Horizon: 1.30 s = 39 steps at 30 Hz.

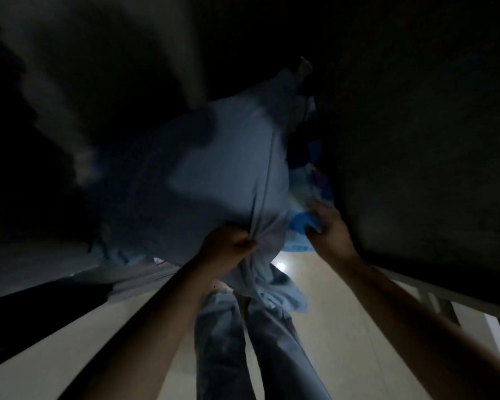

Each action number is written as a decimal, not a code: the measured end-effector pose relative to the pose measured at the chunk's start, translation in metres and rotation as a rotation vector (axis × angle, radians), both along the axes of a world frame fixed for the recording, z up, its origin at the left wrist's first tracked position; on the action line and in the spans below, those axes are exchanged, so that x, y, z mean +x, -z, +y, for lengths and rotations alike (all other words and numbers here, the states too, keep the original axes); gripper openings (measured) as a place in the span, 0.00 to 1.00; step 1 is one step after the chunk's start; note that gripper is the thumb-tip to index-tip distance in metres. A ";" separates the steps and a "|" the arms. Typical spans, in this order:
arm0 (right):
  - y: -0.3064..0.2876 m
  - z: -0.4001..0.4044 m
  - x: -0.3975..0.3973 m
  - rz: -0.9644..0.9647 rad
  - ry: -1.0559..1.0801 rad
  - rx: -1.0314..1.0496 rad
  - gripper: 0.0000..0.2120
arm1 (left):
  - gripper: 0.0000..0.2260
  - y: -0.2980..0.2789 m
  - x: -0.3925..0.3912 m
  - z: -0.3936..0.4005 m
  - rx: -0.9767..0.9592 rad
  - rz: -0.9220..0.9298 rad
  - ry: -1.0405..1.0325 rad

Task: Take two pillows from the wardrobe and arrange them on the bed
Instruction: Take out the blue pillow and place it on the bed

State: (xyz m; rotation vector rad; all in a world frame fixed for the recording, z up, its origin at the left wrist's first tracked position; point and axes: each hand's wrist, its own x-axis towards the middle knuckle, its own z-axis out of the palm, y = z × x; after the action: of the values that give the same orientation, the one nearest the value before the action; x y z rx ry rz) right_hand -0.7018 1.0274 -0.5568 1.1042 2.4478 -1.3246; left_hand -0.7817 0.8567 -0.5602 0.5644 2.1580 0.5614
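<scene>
The scene is very dark. A large pale blue pillow point(202, 171) hangs in the middle of the head view, held up in front of me. My left hand point(228, 246) is clenched on the bunched lower end of its case. To its right, my right hand point(326, 229) touches a second pillow with a blue and white pattern point(300, 226), fingers curled around its lower edge. That pillow sits half hidden in a dark opening, apparently the wardrobe point(416, 140), behind the pale one.
A dark panel of the wardrobe fills the right side. A light glossy floor point(329, 327) lies below, with my jeans-clad legs point(243, 342) in the middle. A dark low surface point(41, 307) runs along the lower left. A pale rail point(445, 295) slants at the right.
</scene>
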 end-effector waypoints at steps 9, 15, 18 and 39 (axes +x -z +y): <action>-0.046 -0.075 -0.081 0.257 -1.260 0.898 0.11 | 0.24 -0.063 0.010 -0.123 -0.173 0.085 0.162; -0.072 -0.136 -0.068 0.190 -1.289 1.027 0.23 | 0.26 -0.093 0.022 -0.194 -0.094 0.078 -0.041; -0.089 -0.170 -0.044 0.240 -1.238 1.017 0.20 | 0.26 -0.115 0.038 -0.233 -0.040 0.195 -0.061; -0.294 -0.264 0.189 0.159 -0.377 0.606 0.16 | 0.11 -0.301 0.138 -0.262 0.101 0.824 0.136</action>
State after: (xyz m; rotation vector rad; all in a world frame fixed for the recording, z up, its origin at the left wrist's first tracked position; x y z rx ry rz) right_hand -0.5123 0.7632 -0.2629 0.5755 3.0772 -0.5917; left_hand -0.6440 0.5951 -0.2587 1.1376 2.8272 0.3964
